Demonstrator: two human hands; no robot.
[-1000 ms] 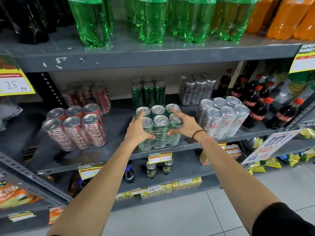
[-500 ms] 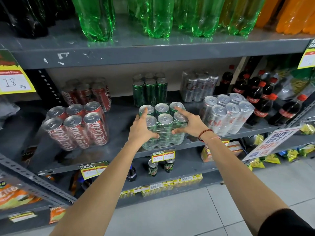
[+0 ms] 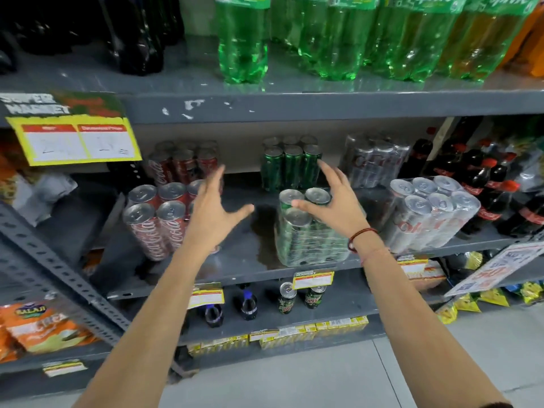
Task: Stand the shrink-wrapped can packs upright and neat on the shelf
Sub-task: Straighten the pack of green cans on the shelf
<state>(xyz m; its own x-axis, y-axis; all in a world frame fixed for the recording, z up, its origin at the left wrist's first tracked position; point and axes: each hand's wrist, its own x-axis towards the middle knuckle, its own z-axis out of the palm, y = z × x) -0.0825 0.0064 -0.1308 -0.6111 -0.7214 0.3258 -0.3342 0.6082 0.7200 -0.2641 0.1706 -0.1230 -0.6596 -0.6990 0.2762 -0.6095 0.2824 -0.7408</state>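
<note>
Green shrink-wrapped cans form the front green pack [image 3: 306,231], which stands upright near the front edge of the grey shelf [image 3: 250,260], a little right of the frame's centre. We see our right hand [image 3: 338,207] spread wide over the top of this pack, fingers splayed and pointing up and left, the thumb reaching across the can lids; the palm seems to lie on or just above the lids at the pack's right side, though we cannot tell how firmly it presses, and it grips nothing. A dark and red cord bracelet [image 3: 360,238] circles that wrist. Our left hand [image 3: 215,210] is also fully open, fingers stretched upward and thumb pointing right toward the green pack, with a clear gap of bare shelf between thumb and plastic; it holds nothing and hangs in front of the red cola pack [image 3: 156,219], hiding that pack's right cans. That red pack leans back and to the left rather than standing straight. Right of the green pack sits a silver can pack [image 3: 432,213], also tilted. Behind, along the back of the shelf, stand three more packs: a rear red pack [image 3: 182,163], a rear green pack [image 3: 290,164] and a rear silver pack [image 3: 374,160]. Large green bottles [image 3: 244,45] line the shelf above, at the top of the frame.
</note>
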